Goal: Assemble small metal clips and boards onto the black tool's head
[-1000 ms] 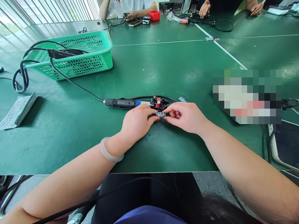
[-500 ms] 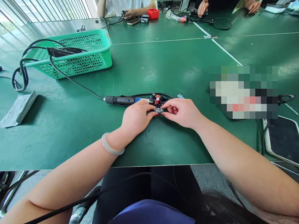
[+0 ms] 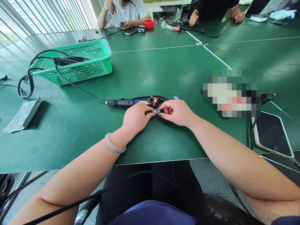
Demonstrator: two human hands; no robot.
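Note:
Between my two hands is a small silvery-grey part (image 3: 156,111), pinched from both sides. My left hand (image 3: 136,117) grips its left edge with thumb and forefinger; a pale bracelet is on that wrist. My right hand (image 3: 179,113) holds the right edge the same way, its other fingers curled. Just beyond the part lies a black cylindrical tool (image 3: 122,103), with a cable at its left end and a red and black assembly (image 3: 155,102) at its right. My fingers partly hide that assembly. A small pale-blue piece (image 3: 176,97) rests behind my right hand.
A green basket (image 3: 86,68) with black cables stands at the back left, a paper-covered block (image 3: 24,115) at the left. On the right are a blurred-out item (image 3: 232,97) and a white-edged dark tray (image 3: 272,132). Two people sit across the table, near a red box (image 3: 149,24).
The head view has tilted up and shifted slightly, so the far side sits lower in the picture. Across the table, one person's raised hand now shows. Both my hands keep their pinch on the small part.

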